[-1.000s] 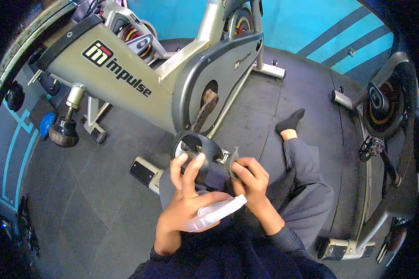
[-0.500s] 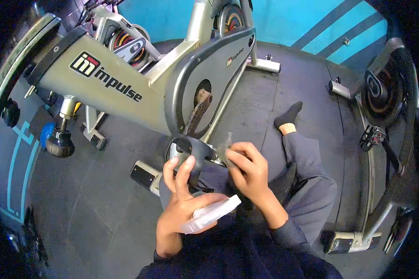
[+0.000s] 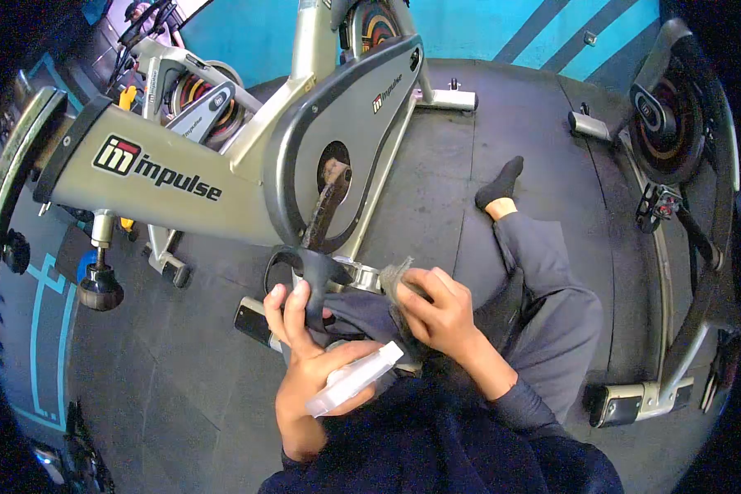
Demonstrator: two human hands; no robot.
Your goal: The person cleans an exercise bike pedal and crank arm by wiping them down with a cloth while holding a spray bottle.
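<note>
My left hand is closed round a small translucent white plastic bottle, held slanted in the palm. Its raised index and middle fingers press against the black toe cage of an exercise bike's pedal. Between the thumb and fingers of my right hand is a crumpled grey scouring pad, right beside the metal end of the pedal. The crank arm runs up from the pedal into the bike's grey housing.
The exercise bike's frame fills the upper left, with a black adjusting knob under it. Another bike stands at the right, one more behind. My bent leg and socked foot rest on the dark floor mats.
The view has shifted, so the bike sits further left. The pedal's metal end shows more now. My right hand has turned slightly, with the grey pad against or close to that end.
</note>
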